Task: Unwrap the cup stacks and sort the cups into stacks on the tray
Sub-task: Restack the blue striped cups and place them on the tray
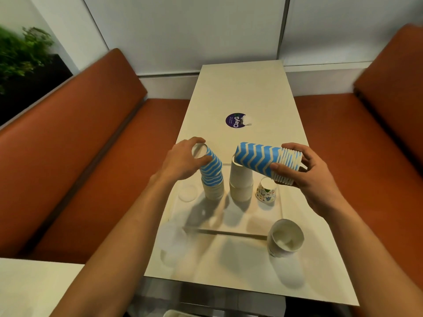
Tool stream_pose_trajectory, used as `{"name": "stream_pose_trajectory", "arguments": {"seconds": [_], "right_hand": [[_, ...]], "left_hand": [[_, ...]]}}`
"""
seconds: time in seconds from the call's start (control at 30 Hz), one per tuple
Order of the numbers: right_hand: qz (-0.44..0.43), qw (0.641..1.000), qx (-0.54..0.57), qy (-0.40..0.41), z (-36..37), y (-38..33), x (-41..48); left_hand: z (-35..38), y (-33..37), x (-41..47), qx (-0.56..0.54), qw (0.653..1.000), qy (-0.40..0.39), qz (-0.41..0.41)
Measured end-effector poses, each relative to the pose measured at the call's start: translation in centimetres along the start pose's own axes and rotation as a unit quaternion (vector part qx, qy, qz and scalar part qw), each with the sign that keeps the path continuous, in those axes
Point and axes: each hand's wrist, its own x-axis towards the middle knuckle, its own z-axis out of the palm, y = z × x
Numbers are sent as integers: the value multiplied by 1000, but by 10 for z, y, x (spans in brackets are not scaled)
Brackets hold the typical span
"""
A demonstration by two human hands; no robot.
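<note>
Cream rectangular table (240, 88), pale tray (229, 233) on its near half. Sorting looks partway done. Right hand (313, 175) grasps a sideways nested stack of blue-zigzag paper cups (258, 159) by the rim end, above the tray, not yet placed. Left hand (183, 161) grips the top of a leaning blue-zigzag stack (211, 170) on the tray. Plain white cup stack (241, 181) beside it, then a small patterned cup (266, 191). Wide white cup (286, 239) at the tray's near right corner, seemingly off it, unsorted.

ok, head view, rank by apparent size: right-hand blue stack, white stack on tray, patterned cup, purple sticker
1. blue stack
2. white stack
3. patterned cup
4. purple sticker, farther off
</note>
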Motion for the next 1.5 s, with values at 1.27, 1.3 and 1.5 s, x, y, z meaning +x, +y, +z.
{"name": "stream_pose_trajectory", "arguments": {"seconds": [1.27, 1.3, 1.5], "right_hand": [[-19, 978, -85, -191, 27, -11, -15], [-20, 978, -83, -189, 27, -12, -14], [-21, 986, -39, -159, 17, -16, -7]], "left_hand": [[-29, 76, -49, -133, 958, -233, 99], [-30, 74, -48, -135, 958, -235, 97], [-49, 57, -38, -169, 959, -217, 73]]}}
